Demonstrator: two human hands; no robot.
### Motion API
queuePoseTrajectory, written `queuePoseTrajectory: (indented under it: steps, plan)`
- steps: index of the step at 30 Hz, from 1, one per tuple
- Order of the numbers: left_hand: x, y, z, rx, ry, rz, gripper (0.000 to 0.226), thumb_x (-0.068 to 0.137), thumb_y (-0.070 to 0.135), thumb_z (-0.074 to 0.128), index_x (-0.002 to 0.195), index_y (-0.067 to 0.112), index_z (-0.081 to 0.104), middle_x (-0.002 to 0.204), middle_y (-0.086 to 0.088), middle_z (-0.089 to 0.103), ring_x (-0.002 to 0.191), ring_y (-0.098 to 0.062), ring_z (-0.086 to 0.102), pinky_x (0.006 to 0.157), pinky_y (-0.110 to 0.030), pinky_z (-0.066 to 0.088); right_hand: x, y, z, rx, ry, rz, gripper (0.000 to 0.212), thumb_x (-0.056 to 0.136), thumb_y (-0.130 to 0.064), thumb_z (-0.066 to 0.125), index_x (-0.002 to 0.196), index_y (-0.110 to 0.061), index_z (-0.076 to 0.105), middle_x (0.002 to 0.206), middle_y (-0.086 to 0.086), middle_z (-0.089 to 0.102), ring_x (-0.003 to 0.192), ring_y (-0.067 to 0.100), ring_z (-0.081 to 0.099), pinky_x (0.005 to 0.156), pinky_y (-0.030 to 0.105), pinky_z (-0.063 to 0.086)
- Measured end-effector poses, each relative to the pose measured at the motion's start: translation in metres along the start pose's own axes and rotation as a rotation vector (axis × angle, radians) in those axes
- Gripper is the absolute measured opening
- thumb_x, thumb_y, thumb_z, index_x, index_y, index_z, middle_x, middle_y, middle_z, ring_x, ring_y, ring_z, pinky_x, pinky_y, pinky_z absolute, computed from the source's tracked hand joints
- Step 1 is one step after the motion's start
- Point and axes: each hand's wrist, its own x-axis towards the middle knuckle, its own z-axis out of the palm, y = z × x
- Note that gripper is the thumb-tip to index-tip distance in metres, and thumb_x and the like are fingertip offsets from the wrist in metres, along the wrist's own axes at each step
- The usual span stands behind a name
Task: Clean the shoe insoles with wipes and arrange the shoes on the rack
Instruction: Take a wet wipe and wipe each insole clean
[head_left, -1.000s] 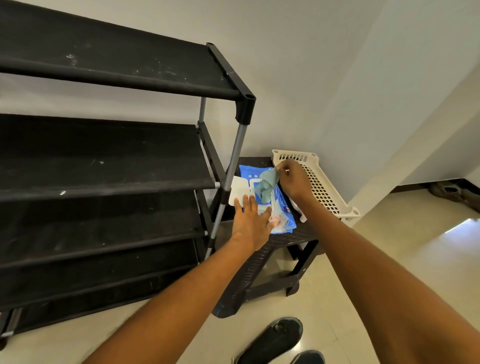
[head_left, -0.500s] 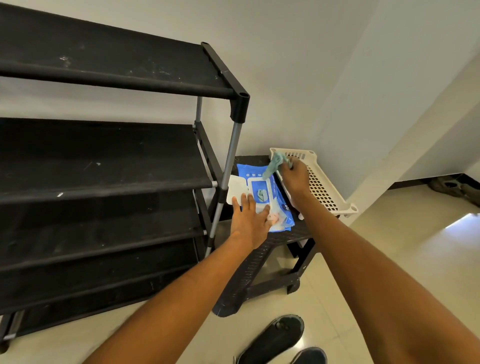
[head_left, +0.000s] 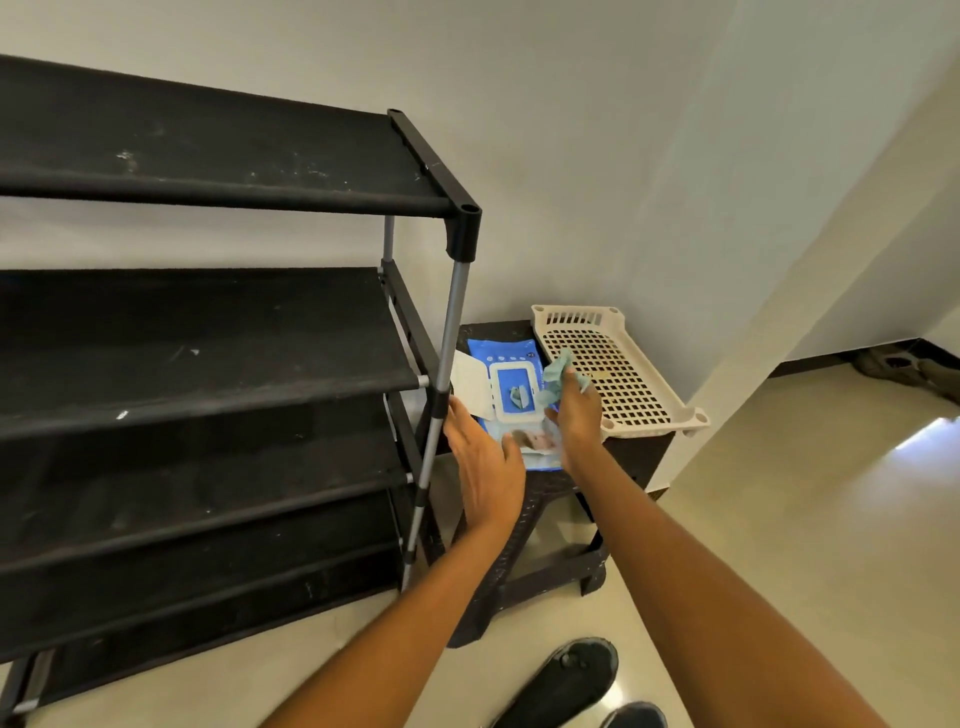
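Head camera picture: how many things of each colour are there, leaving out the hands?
Black: 4 – shoe rack, stool, two shoes
Blue: 1 – wipes pack
Cream: 1 – basket
Pale green: 1 – wipe
Total: 7

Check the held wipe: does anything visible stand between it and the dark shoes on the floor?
Nothing visible does. The right hand grips the wipe above the stool; the shoes lie on open floor below.

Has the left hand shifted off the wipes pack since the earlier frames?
Yes. The left hand has slid toward the rack's post and now lies mostly off the wipes pack, while the right hand holds the wipe.
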Motion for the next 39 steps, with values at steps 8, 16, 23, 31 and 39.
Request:
queuePoseTrajectory:
  steps: [8, 16, 23, 31, 39]
  plan:
    - [0.026, 0.0, 0.0, 0.185, -0.056, 0.002, 0.052, 0.098, 0.011, 0.043, 0.147, 0.014, 0.028, 0.149, -0.009, 0.031, 0.133, -0.023, 0.036, 0.1, -0.034, 0.041, 0.008, 0.001, -0.006, -1.286, -0.38, -0.616, 0.031, 0.097, -0.018, 0.039, 0.127, -0.016, 0.047, 0.117, 0.013, 0.049, 0.098, 0.029, 0.056, 0.072, 0.033, 0.041]
    - [0.02, -0.003, 0.001, 0.217, -0.088, 0.15, 0.068, 0.094, 0.013, 0.05, 0.15, 0.017, 0.013, 0.153, -0.009, 0.026, 0.135, -0.022, 0.035, 0.105, -0.042, 0.041, 0.008, 0.006, -0.009, -1.641, -0.458, -0.733, 0.044, 0.097, -0.026, 0.045, 0.139, -0.023, 0.035, 0.126, 0.012, 0.04, 0.114, 0.027, 0.044, 0.075, 0.037, 0.047]
    - [0.023, -0.013, 0.0, 0.514, -0.164, 0.421, 0.075, 0.093, 0.018, 0.048, 0.15, 0.015, -0.002, 0.155, -0.014, 0.021, 0.143, -0.027, 0.023, 0.119, -0.043, 0.015, 0.01, 0.003, -0.012, -1.064, -0.26, -0.554, 0.034, 0.086, -0.004, 0.052, 0.119, -0.012, 0.052, 0.116, 0.013, 0.049, 0.097, 0.028, 0.054, 0.068, 0.03, 0.038]
    - [0.016, -0.033, 0.01, 0.963, -0.476, 0.528, 0.061, 0.096, 0.051, 0.004, 0.151, 0.023, 0.012, 0.16, -0.005, -0.001, 0.146, -0.023, -0.009, 0.116, -0.043, -0.008, 0.007, -0.008, -0.019, -0.524, 0.136, -0.384, 0.017, 0.095, -0.019, 0.051, 0.108, -0.008, 0.053, 0.103, 0.01, 0.061, 0.088, 0.018, 0.056, 0.069, 0.025, 0.04]
    - [0.025, -0.017, 0.019, 1.064, -0.518, 0.453, 0.056, 0.101, 0.044, 0.018, 0.151, 0.018, 0.014, 0.159, -0.009, 0.002, 0.146, -0.027, -0.007, 0.116, -0.048, -0.006, 0.008, -0.009, -0.035, -0.448, 0.158, -0.377, 0.016, 0.093, -0.026, 0.056, 0.1, -0.012, 0.057, 0.1, 0.006, 0.063, 0.09, 0.019, 0.058, 0.07, 0.03, 0.046]
